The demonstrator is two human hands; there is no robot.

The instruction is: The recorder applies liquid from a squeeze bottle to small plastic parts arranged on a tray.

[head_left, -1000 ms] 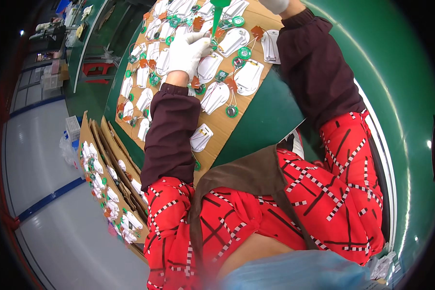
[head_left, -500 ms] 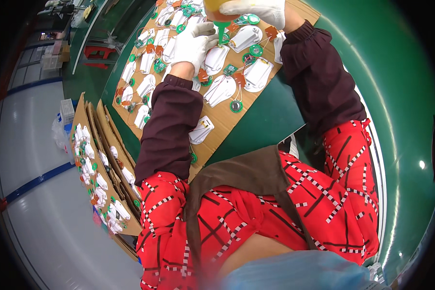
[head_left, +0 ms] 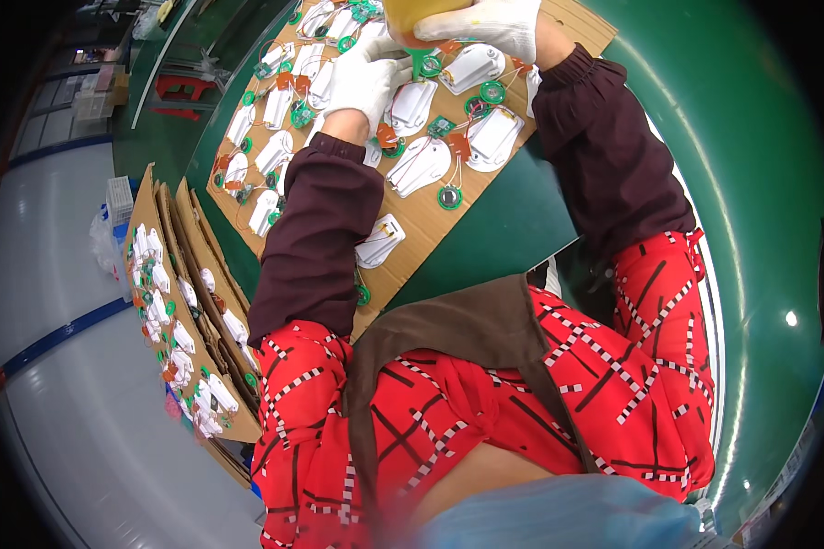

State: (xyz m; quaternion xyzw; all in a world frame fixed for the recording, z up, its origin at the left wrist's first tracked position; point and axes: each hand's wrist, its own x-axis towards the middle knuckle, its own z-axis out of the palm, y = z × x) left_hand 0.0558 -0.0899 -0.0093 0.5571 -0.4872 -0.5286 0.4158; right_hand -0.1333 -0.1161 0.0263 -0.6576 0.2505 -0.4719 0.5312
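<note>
My right hand (head_left: 499,26), in a white glove, grips a squeeze bottle (head_left: 410,16) of yellow-amber content at the top edge. The bottle tilts nozzle-down, its green nozzle (head_left: 422,60) among white plastic housings. Close left of the nozzle is my white-gloved left hand (head_left: 364,87), fingers bent together; what they hold, if anything, is hidden. Just below the nozzle lies a white housing (head_left: 410,108). Around both hands, a cardboard sheet (head_left: 421,240) bears several more housings, wired to green round parts (head_left: 449,197), small green circuit boards (head_left: 440,126) and orange-brown pieces (head_left: 458,145).
The cardboard lies on a green table (head_left: 513,206). At the left, several cardboard sheets (head_left: 212,265) stand leaning, loaded with similar white wired parts (head_left: 181,339). A red stool (head_left: 181,95) and a clear plastic bag (head_left: 107,245) are farther left.
My right hand and the bottle have shifted slightly left and down, with the nozzle now lower and partly hidden. My left hand stays beside it. The whole view has turned slightly.
</note>
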